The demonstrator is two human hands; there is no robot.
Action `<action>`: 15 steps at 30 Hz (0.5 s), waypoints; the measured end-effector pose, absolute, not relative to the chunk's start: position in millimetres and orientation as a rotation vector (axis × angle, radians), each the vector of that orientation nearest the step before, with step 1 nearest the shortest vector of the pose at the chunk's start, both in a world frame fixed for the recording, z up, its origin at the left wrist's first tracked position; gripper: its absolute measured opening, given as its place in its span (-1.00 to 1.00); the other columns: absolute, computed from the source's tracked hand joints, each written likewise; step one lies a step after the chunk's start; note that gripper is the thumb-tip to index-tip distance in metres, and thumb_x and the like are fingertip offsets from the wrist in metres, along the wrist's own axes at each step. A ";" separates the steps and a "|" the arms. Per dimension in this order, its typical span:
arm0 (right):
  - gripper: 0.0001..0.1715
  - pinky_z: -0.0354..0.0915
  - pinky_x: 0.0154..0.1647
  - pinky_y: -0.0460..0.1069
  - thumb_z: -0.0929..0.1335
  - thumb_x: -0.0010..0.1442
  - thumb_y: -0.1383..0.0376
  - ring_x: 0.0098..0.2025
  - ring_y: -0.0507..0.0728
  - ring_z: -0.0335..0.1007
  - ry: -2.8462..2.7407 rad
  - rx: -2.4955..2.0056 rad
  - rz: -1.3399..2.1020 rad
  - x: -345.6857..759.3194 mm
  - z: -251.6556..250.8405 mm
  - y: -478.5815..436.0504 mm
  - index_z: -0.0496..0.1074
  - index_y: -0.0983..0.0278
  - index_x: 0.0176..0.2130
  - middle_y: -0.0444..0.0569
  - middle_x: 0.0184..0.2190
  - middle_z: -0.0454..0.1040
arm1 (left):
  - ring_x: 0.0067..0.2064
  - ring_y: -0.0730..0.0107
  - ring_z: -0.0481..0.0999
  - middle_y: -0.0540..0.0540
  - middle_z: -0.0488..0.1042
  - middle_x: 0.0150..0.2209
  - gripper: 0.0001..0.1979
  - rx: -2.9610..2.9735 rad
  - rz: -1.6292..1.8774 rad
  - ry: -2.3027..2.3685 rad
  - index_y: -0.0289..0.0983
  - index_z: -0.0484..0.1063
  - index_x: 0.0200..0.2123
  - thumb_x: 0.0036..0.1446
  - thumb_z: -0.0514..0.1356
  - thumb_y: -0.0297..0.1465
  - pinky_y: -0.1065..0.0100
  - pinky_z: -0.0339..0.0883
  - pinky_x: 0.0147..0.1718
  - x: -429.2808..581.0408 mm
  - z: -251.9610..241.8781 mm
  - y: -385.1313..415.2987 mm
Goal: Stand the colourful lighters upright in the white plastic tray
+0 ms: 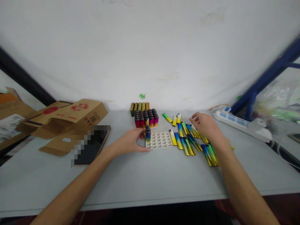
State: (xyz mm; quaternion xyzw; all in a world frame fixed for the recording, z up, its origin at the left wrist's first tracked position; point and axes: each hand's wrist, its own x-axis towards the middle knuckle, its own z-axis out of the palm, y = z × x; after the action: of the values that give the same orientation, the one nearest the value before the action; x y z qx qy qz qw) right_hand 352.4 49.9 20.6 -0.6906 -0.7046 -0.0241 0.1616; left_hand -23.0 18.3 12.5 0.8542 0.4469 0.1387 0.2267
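My left hand [133, 139] is at the left end of a white tray [161, 140] with rows of holes, its thumb along the front edge and its fingers by the left side. A few blue-and-yellow lighters [148, 135] with black tops stand upright in the tray's left column, beside my fingers. My right hand [204, 122] hovers over the loose lighters, fingers loosely curled and apart, with nothing visible between them. Under and around it, several shiny lighters [185, 146] in blue, green and yellow lie flat, right of the tray. The right hand and forearm hide some of them.
Behind the tray stand upright blocks of pink lighters [146, 120] and yellow-black lighters [132, 110]. A green-yellow lighter [167, 117] lies near the wall. Cardboard boxes [86, 114] and a dark tablet-like slab [93, 148] are at left; a white power strip [243, 125] is at right.
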 end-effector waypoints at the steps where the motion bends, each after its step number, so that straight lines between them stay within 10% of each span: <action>1: -0.72 0.37 -0.16 0.09 0.35 0.39 0.19 -0.23 0.28 0.60 -1.980 -2.051 -0.083 368.1 21.1 50.6 0.58 0.31 -0.09 0.17 -0.24 0.68 | -0.21 0.12 0.56 -0.11 0.53 -0.22 -0.45 2.352 0.383 1.233 -0.25 0.39 -0.23 -0.08 0.47 0.01 0.25 0.38 -0.20 -22.8 12.5 18.1; 15: -0.70 0.47 -0.14 0.09 0.48 0.13 0.14 -0.19 0.32 0.66 -1.726 -2.429 0.184 473.1 2.5 57.9 0.66 0.30 -0.22 0.14 -0.25 0.71 | -0.20 0.10 0.57 -0.10 0.52 -0.24 -0.48 2.336 0.352 1.289 -0.23 0.40 -0.25 -0.07 0.46 0.00 0.25 0.37 -0.21 -21.5 16.8 17.5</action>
State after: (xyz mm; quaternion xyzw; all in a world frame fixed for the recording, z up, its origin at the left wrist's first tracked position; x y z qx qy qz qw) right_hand 473.1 57.9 2.5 -0.8110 -0.5765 0.0615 0.0780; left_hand -21.5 17.5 16.8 0.8461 0.4670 0.1275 0.2232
